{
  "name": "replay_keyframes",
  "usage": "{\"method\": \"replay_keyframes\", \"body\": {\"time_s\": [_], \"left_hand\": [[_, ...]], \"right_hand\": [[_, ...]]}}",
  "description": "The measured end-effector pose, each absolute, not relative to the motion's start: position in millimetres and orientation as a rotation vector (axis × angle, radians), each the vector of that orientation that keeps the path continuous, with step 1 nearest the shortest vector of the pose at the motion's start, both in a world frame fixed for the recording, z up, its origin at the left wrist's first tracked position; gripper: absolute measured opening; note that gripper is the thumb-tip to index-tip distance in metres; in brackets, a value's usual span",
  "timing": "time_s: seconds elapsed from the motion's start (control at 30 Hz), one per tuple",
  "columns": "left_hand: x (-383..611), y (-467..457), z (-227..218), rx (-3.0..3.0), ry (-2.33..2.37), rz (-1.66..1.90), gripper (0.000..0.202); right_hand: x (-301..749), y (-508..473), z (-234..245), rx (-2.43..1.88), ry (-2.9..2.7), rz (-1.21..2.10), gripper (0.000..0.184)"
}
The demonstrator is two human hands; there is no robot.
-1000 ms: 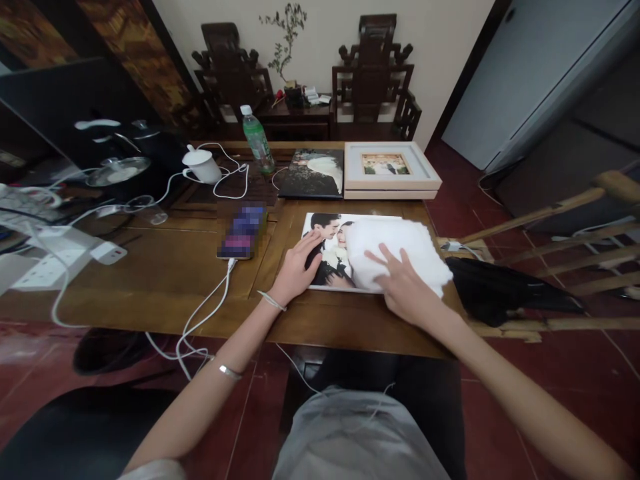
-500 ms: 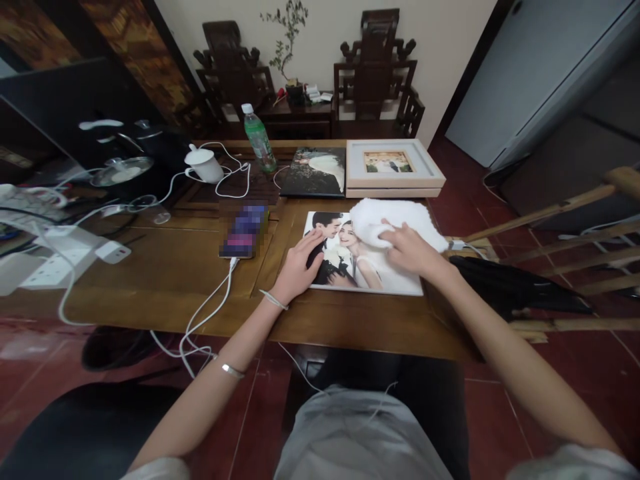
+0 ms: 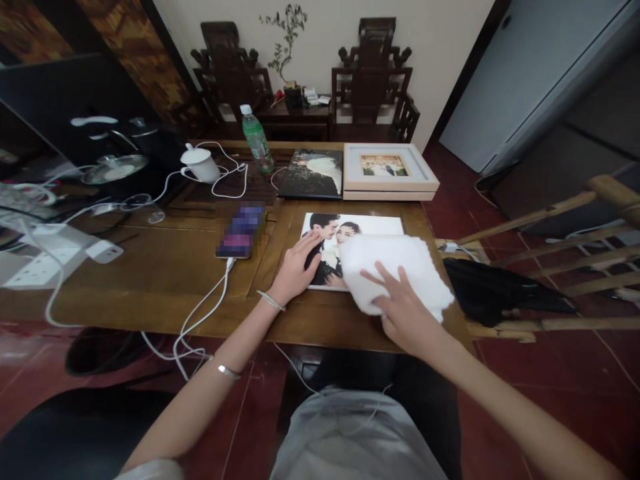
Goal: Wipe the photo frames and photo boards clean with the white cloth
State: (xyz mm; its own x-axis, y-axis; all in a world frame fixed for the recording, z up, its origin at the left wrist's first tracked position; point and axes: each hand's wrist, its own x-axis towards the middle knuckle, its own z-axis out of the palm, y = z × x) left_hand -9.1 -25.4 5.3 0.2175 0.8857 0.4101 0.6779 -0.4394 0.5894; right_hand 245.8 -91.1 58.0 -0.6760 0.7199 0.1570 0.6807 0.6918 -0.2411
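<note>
A photo panel (image 3: 325, 250) showing a couple lies flat on the wooden table in front of me. My left hand (image 3: 299, 268) rests on the panel's left edge, fingers stretched out. Over the panel's right part is a fluffy white cloth (image 3: 367, 257), which hangs past the near edge onto the table. Spread on top of this cloth are the fingers of my right hand (image 3: 403, 303), pressing it down; the hand lies flat rather than wrapped around it. The panel's lower right corner is hidden under the cloth.
Behind the panel lie a dark photo panel (image 3: 310, 180) and stacked pale frames (image 3: 425, 180). To the left are a charging phone (image 3: 241, 230), a green bottle (image 3: 257, 143), a lidded white cup (image 3: 200, 165) and a power strip (image 3: 50, 257). A bamboo rack (image 3: 540, 220) stands at right.
My right hand has drawn the white cloth toward me across the panel, uncovering its upper right edge. Its fingers are now spread wider. My left hand stays on the panel's left edge.
</note>
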Motion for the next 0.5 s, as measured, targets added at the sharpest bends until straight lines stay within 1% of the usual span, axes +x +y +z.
{"method": "replay_keyframes", "body": {"time_s": [0.1, 0.17, 0.27, 0.4, 0.5], "left_hand": [[-9.1, -25.4, 5.3, 2.212, 1.473, 1.042, 0.039], [-9.0, -25.3, 5.8, 2.213, 1.469, 1.049, 0.039], [-8.7, -25.0, 6.5, 2.219, 1.45, 1.069, 0.038], [-9.0, -24.6, 6.7, 2.217, 1.438, 1.087, 0.038], [-9.5, -24.3, 6.2, 2.22, 1.429, 1.094, 0.037]], "right_hand": [[251.1, -110.4, 65.1, -1.065, -2.695, 0.296, 0.042], [256.8, -103.5, 65.9, -1.03, -2.698, 0.301, 0.041], [266.2, -70.1, 60.8, -0.995, -2.663, 0.251, 0.039], [274.0, -9.4, 53.7, -1.143, -2.606, 0.162, 0.036], [275.2, 28.2, 52.1, -1.249, -2.559, 0.132, 0.043]]}}
